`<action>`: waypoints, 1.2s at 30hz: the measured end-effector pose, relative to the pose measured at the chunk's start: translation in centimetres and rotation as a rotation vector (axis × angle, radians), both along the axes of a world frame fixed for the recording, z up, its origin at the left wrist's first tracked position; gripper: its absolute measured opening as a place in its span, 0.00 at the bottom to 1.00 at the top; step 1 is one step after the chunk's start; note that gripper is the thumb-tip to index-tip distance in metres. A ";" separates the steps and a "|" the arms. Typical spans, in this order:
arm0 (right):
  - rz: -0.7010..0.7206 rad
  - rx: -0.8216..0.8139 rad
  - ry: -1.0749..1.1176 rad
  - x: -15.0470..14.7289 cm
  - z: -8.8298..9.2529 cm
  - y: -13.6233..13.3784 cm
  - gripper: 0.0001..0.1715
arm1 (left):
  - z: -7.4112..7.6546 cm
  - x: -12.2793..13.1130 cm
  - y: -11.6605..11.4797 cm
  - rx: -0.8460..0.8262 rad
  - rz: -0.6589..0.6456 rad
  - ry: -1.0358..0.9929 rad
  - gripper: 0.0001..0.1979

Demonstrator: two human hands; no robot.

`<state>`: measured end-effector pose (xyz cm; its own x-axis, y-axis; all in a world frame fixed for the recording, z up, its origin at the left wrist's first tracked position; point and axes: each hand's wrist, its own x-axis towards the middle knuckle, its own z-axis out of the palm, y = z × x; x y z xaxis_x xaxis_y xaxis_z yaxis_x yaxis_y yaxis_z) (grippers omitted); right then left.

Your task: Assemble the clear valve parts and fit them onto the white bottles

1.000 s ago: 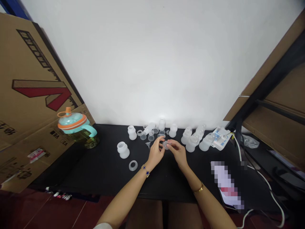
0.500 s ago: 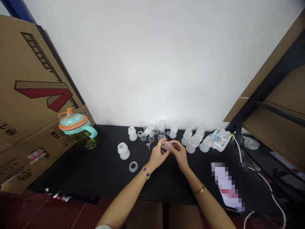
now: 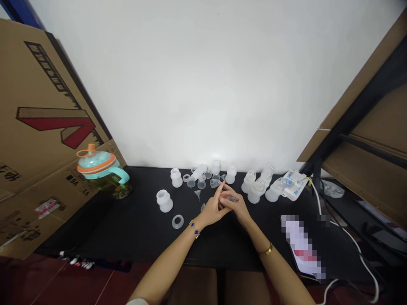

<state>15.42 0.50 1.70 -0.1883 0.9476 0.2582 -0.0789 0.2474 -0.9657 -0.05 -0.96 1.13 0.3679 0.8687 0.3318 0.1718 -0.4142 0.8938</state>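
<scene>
My left hand (image 3: 212, 210) and my right hand (image 3: 237, 205) meet over the front middle of the black table. Between them is a small clear plastic piece (image 3: 231, 198), mostly covered by fingers. The right hand closes over it. On the left, the forefinger stretches forward while the thumb and other fingers bend in around the piece, partly hidden. Another clear part (image 3: 202, 207) peeks out beside the left hand; whether it lies on the table I cannot tell. Just beyond the fingertips lies a clear cup-shaped part (image 3: 215, 183). A translucent ring (image 3: 178, 221) rests left of the left wrist.
White bottles (image 3: 164, 201) stand at left and behind, among clear funnels (image 3: 197, 194). Several capped bottles (image 3: 256, 192) stand right, beside a white box (image 3: 294, 185). A phone (image 3: 302, 250) and white cable (image 3: 352, 241) lie right. A lidded jug (image 3: 104, 173) stands far left by cardboard (image 3: 41, 93).
Both hands have turned and closed further over the clear piece, which shows less. The left forefinger now points forward. A clear part has come into sight beside the left hand.
</scene>
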 end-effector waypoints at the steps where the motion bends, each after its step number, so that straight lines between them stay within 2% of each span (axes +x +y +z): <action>1: 0.006 0.002 -0.018 0.0 0.0 0.0 0.18 | 0.0 -0.1 0.0 -0.002 -0.011 0.003 0.50; 5: -0.041 -0.022 -0.045 -0.3 -0.1 -0.1 0.25 | -0.2 -0.1 0.1 -0.018 -0.052 -0.001 0.53; 10: -0.122 -0.064 0.006 -0.7 -0.2 -0.2 0.33 | -0.1 0.1 0.1 0.027 -0.012 0.035 0.53; 15: -0.152 -0.073 0.065 -0.8 -0.2 -0.2 0.33 | 0.1 0.2 -0.1 0.012 -0.022 0.044 0.52; 20: -0.181 -0.059 0.059 -1.0 -0.9 0.2 0.25 | -0.3 0.2 0.0 -0.062 -0.082 -0.066 0.47; 23: -0.289 0.000 -0.015 -0.6 -0.8 0.4 0.22 | -0.5 0.2 0.0 -0.118 -0.095 -0.134 0.43; 25: -0.302 0.043 -0.142 -0.2 -0.6 0.4 0.22 | -0.6 0.2 -0.1 -0.121 -0.076 -0.152 0.40; 30: -0.259 0.112 -0.452 0.6 -0.1 0.1 0.33 | -0.1 0.2 -0.3 -0.113 -0.010 -0.170 0.37; 36: -0.197 0.118 -0.399 0.4 -0.3 -0.1 0.38 | 0.2 0.0 0.0 -0.129 -0.002 -0.080 0.28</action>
<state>15.78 0.38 1.44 -0.1142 0.9436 0.3108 0.3527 0.3310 -0.8752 -0.09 -1.00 1.37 0.3469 0.9051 0.2457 0.0972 -0.2953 0.9504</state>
